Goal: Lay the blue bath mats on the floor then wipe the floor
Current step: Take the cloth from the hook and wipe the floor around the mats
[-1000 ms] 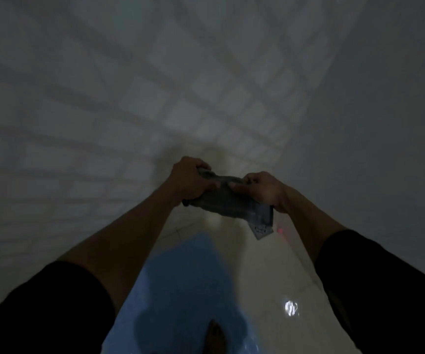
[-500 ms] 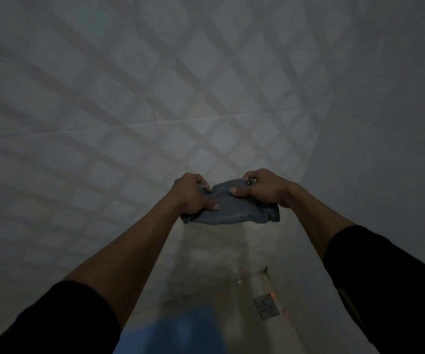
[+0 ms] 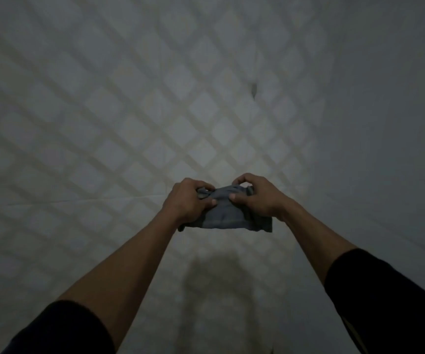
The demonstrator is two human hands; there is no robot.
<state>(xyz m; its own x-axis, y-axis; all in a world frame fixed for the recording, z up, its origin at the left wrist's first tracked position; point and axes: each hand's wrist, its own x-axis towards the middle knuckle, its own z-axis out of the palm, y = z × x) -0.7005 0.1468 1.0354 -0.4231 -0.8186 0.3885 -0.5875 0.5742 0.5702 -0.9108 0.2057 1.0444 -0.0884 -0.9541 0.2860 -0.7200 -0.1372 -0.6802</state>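
Observation:
A bunched grey-blue cloth (image 3: 225,217) hangs in the air in front of a tiled wall, held between both hands at arm's length. My left hand (image 3: 187,200) grips its left end with curled fingers. My right hand (image 3: 256,198) pinches its upper right part, thumb pressed on the front of the fabric. The blue bath mat and the floor are out of the frame.
A white tiled wall (image 3: 155,111) crossed by a lattice of shadows fills the view, with a small dark mark (image 3: 253,89) high on it. A plainer wall (image 3: 385,123) meets it at the right. The room is dim.
The view has tilted upward: the blue mat, floor and drain have dropped out of sight. Both hands have drawn closer together on the cloth, bunching it more.

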